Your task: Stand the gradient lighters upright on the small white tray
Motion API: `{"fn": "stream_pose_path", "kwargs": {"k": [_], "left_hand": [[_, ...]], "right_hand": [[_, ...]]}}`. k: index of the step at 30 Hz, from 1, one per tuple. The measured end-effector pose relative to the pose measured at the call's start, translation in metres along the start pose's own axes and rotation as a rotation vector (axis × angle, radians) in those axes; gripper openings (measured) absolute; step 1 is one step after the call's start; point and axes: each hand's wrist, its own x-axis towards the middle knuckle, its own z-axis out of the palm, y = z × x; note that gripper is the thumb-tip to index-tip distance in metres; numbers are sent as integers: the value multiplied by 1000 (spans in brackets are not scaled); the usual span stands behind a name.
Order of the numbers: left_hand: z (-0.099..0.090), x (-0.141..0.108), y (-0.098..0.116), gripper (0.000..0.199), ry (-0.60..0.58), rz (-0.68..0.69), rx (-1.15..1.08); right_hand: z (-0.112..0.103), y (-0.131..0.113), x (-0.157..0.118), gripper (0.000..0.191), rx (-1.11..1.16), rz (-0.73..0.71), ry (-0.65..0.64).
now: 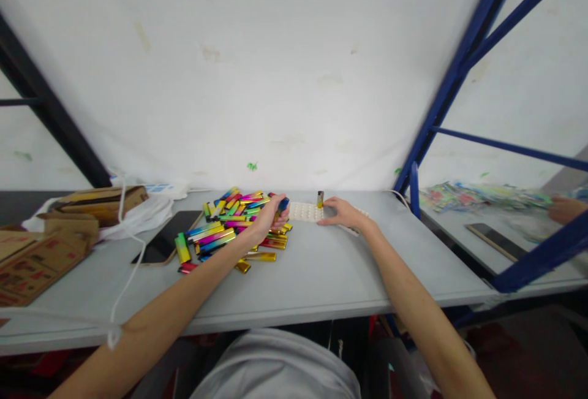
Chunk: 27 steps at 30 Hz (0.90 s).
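My left hand (273, 220) is closed around a lighter (283, 205) with a dark blue end, at the right edge of a heap of shiny multicoloured lighters (220, 233). A white tray (303, 211) with rows of small holes lies right of the heap. One gold lighter with a dark top (320, 199) stands upright on the tray. Beside it my right hand (342, 212) rests over the tray's right part, thumb and fingers apart. I cannot tell whether its fingertips touch the standing lighter. Part of the tray is hidden beneath this hand.
A phone (168, 238) lies left of the heap. Cardboard boxes (41, 258), a white plastic bag and a hanging white cord (133, 236) are farther left. Blue shelf posts (441, 98) rise at the right. Beyond them, another person's hand (567, 209) is near a pile of small colourful pieces.
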Motion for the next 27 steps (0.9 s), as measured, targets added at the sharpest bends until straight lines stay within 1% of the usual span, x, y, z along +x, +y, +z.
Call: {"fn": "stream_pose_path", "kwargs": {"k": [4,9,15,20,24,27], "left_hand": [[-2,-4,2,50,29,-17,-28],[1,-8,3,46,34,-44,-9],[2,-11,5,38,101,-52,-7],[2,-12,6,41,134,-24,-32],[6,-9,2,46,159,-18,-34],[11,-3,-2,42,156,9,-46]], "right_hand": [[2,2,0,64,1,14,2],[2,1,-1,66,4,25,-10],[2,0,-1,66,8,23,5],[3,1,0,65,17,26,7],[4,0,0,67,24,27,9],[4,0,0,67,22,32,14]]}}
